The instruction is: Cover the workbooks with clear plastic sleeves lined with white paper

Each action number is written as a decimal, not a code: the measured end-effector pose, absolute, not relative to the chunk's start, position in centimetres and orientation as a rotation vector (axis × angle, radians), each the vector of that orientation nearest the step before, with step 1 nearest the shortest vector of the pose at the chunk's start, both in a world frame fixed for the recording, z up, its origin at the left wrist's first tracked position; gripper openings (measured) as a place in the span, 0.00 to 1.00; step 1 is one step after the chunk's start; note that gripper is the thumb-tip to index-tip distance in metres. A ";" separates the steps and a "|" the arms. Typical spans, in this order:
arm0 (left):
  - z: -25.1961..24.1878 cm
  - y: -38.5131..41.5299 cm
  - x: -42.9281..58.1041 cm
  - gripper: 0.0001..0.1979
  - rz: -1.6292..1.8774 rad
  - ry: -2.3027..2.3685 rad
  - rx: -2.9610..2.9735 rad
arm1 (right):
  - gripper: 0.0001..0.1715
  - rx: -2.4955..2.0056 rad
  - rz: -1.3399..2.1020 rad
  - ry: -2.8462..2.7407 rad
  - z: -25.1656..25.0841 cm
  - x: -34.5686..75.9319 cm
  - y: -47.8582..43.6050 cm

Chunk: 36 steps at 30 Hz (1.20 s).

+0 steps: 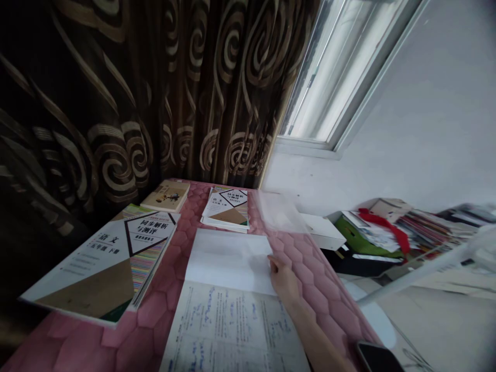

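Note:
My right hand (284, 279) reaches in from the lower right and rests at the right edge of a blank white sheet (228, 258). That sheet lies over an open workbook (228, 325) with printed and handwritten text. The fingers are bunched at the paper's edge, and a pale, motion-smeared page (281, 212) rises from them toward the wall. My left hand is out of view. Everything lies on a pink quilted table cover (155, 315).
A large workbook (104, 263) lies at the left, a similar smaller one (228, 206) and a thin beige book (167, 196) behind it. A dark phone (377, 357) sits at the bottom right. Brown patterned curtain (135, 93), window (341, 72), and a messy paper pile (391, 227) surround the table.

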State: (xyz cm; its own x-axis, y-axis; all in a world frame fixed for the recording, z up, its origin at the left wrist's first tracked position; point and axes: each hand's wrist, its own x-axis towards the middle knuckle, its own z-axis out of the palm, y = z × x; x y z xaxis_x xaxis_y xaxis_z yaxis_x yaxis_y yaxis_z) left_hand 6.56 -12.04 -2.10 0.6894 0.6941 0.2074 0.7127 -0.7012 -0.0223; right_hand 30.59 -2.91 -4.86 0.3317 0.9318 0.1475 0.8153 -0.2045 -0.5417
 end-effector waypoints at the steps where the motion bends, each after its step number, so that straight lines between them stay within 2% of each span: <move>1: -2.0 -11.6 6.6 0.24 -0.285 -1.186 -2.789 | 0.25 -2.072 0.276 -1.544 -4.7 30.5 -2.9; 7: -1.8 -8.4 5.9 0.28 -0.328 -1.365 -2.753 | 0.26 -2.119 0.206 -1.617 -4.2 30.3 -2.9; 16: -3.0 -4.8 4.6 0.28 -0.262 -1.756 -2.744 | 0.26 -2.257 0.154 -1.675 -2.8 29.4 -3.1; 20: -2.4 -4.8 5.1 0.28 -0.218 -1.815 -2.749 | 0.26 -2.242 -0.061 -1.708 -2.1 28.7 -3.6; 23: -2.0 -4.8 5.2 0.28 -0.172 -1.831 -2.754 | 0.26 -2.091 -0.170 -1.949 -1.9 27.8 -4.3; 26: -2.0 -4.8 4.9 0.28 -0.179 -1.803 -2.762 | 0.30 -1.936 -0.008 -2.224 -2.3 27.3 -4.8; 29: -2.2 -4.8 4.7 0.27 -0.261 -1.766 -2.745 | 0.33 -1.992 0.153 -2.291 -2.9 27.6 -4.9; 36: -1.8 -2.5 6.7 0.26 -0.346 -1.845 -2.616 | 0.33 -2.026 0.176 -2.338 -3.2 28.3 -4.7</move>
State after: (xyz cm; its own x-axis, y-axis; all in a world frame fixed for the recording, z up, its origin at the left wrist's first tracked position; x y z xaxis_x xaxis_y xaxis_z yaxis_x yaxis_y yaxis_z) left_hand 6.73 -2.53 -1.79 0.3214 0.9380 0.1295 0.9213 -0.3414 0.1862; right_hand 28.31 -4.66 -3.20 -0.1447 0.9886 -0.0417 0.9837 0.1392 -0.1138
